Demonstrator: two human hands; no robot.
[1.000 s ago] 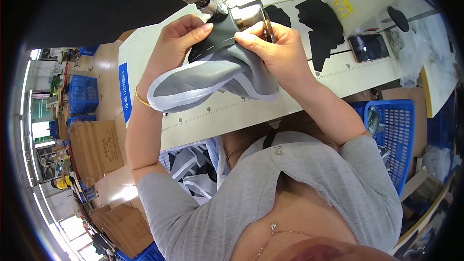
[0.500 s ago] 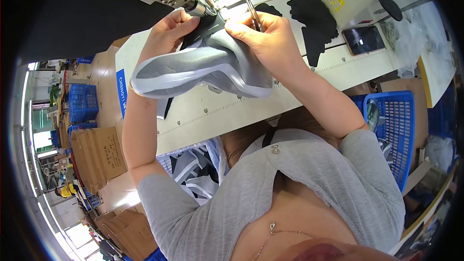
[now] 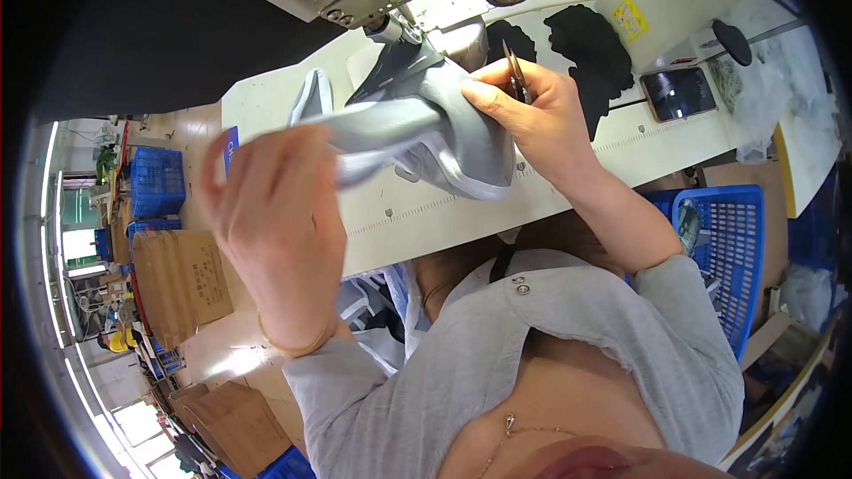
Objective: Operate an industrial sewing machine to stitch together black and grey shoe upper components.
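Observation:
A grey fabric piece [image 3: 457, 129] with white edging and a black part, shaped like a shoe upper, hangs over the front of the table. Its black end lies beneath the presser area of a sewing machine [image 3: 390, 28]. My right hand [image 3: 541, 111] is closed, pinching the grey piece between thumb and fingers, with a pair of thread snips [image 3: 515, 75] tucked in the same hand, tips up. My left hand [image 3: 280, 222] is smeared by motion at the left end of the piece; whether it touches the fabric I cannot tell.
Black fabric cutouts [image 3: 590, 53] and a phone [image 3: 679, 93] lie on the white table [image 3: 373, 244] to the right. A blue basket [image 3: 732, 257] stands at the right, cartons [image 3: 182, 288] at the left. More grey pieces [image 3: 373, 310] sit below the table edge.
My left hand has left the black part by the machine and swung down and left, toward me. The right hand keeps its pinch; the whole view has shifted slightly.

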